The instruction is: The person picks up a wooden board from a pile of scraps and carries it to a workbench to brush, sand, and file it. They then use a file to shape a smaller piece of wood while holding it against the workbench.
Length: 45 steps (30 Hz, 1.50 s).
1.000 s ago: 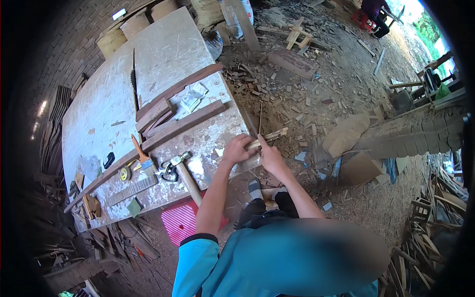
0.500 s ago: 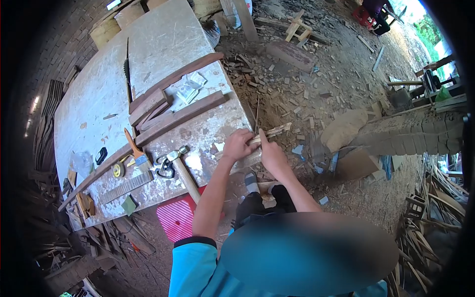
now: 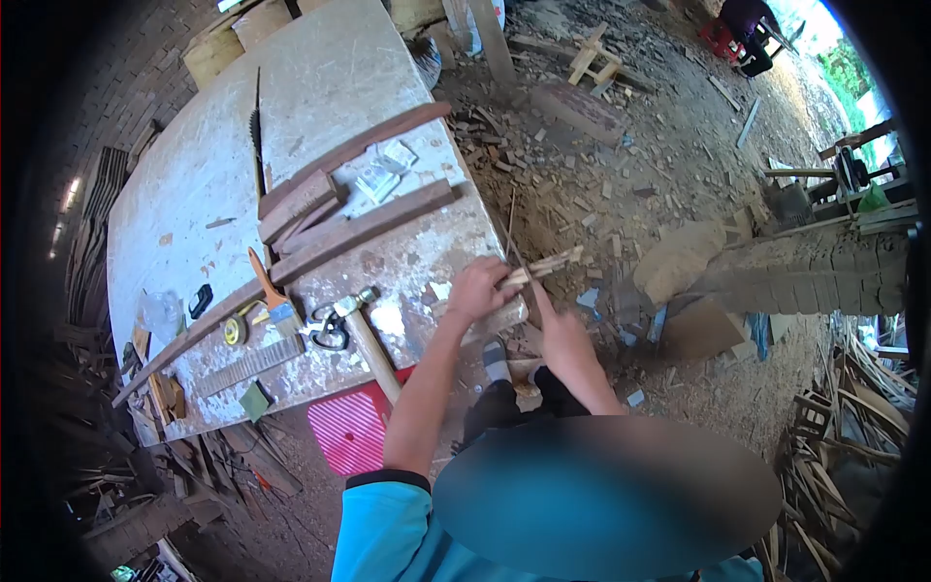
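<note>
At the near right corner of the worktable, my left hand (image 3: pixel 477 289) is closed on a light, narrow strip of wood (image 3: pixel 558 260), pressing it against the table edge. The strip's end sticks out past the corner. My right hand (image 3: pixel 570 344) is closed, its index finger stretched along a long thin-bladed tool (image 3: pixel 513 228). That blade crosses the strip just right of my left fingers and points away from me; its handle is hidden in my palm. To the left of my left hand, a hammer (image 3: pixel 371 347) lies with its handle over the table edge.
On the worktable (image 3: pixel 330 58) lie dark wooden beams (image 3: pixel 339 236), a paintbrush (image 3: pixel 279 308), a tape measure (image 3: pixel 235 330) and a black clamp-like tool (image 3: pixel 330 333). A red striped stool (image 3: pixel 347 435) stands below. Wood scraps litter the ground. A person (image 3: pixel 747 34) sits far off.
My right hand has drawn back toward my body, pulling the thin-bladed tool along across the strip. My left hand keeps its hold on the wood. The whole view has shifted slightly.
</note>
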Each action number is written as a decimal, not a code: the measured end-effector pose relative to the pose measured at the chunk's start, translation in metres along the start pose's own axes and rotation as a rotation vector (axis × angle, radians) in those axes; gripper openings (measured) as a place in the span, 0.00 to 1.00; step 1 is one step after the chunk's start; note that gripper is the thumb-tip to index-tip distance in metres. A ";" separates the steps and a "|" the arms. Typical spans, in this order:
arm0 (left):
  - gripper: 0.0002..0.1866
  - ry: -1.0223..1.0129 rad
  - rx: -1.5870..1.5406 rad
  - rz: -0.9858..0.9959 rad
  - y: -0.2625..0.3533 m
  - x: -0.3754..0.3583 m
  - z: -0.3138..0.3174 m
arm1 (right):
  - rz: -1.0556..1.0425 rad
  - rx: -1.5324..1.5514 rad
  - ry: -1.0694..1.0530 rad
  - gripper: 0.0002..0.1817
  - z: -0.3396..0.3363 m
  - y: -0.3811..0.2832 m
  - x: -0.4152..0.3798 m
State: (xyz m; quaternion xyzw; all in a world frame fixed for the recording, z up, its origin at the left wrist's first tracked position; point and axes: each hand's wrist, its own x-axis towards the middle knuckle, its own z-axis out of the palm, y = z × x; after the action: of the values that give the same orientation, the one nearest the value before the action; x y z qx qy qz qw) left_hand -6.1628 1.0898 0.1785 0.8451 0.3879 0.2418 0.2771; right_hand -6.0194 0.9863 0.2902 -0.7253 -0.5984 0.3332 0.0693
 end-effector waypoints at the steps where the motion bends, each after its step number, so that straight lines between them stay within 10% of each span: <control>1: 0.16 -0.026 0.048 -0.010 0.002 0.000 -0.003 | -0.005 -0.018 0.002 0.33 -0.001 -0.002 0.001; 27: 0.17 0.016 0.079 -0.028 0.001 0.000 0.008 | 0.016 -0.048 -0.071 0.43 0.003 0.023 -0.050; 33: 0.17 -0.006 0.092 -0.008 0.004 0.002 0.006 | -0.151 0.078 0.137 0.42 0.044 0.037 0.054; 38: 0.17 0.009 0.104 -0.031 0.005 0.002 0.007 | -0.329 0.146 0.288 0.43 0.057 0.071 -0.020; 45: 0.18 -0.038 0.165 -0.069 0.007 0.000 0.005 | -0.163 0.113 0.143 0.43 0.050 0.041 0.057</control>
State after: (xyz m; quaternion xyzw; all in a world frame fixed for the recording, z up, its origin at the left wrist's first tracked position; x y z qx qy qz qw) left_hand -6.1564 1.0843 0.1792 0.8558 0.4298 0.1833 0.2221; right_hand -6.0105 1.0126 0.2080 -0.6911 -0.6291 0.3073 0.1793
